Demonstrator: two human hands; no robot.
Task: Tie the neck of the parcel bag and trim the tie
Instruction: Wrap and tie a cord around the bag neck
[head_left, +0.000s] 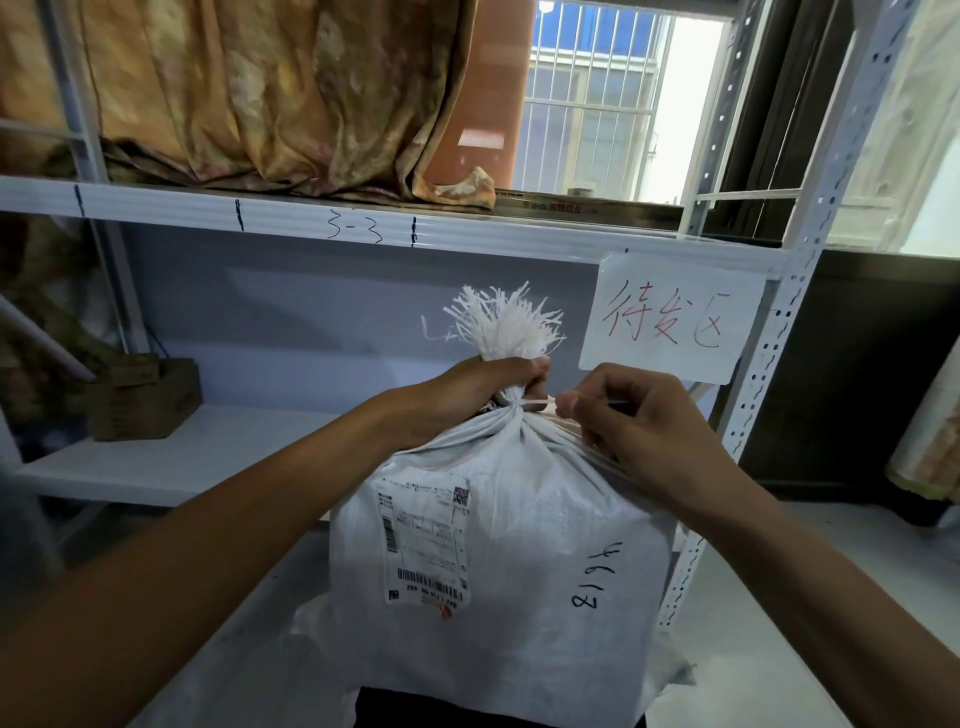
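A white woven parcel bag (519, 561) stands upright in front of me, with a shipping label on its front and black handwriting on its right side. Its neck is bunched, and frayed white strands (506, 322) fan out above it. My left hand (467, 397) is closed around the neck just below the fringe. A thin white tie (537, 402) circles the neck, and its tail runs to the right. My right hand (634, 421) pinches that tail between thumb and fingers, close beside the neck.
A white metal shelf (363, 226) marked "3-3" runs behind the bag, with a paper sign (670, 317) in red writing taped at its right end. A small wooden box (148, 397) sits on the lower shelf at left. The perforated upright (769, 358) stands to the right.
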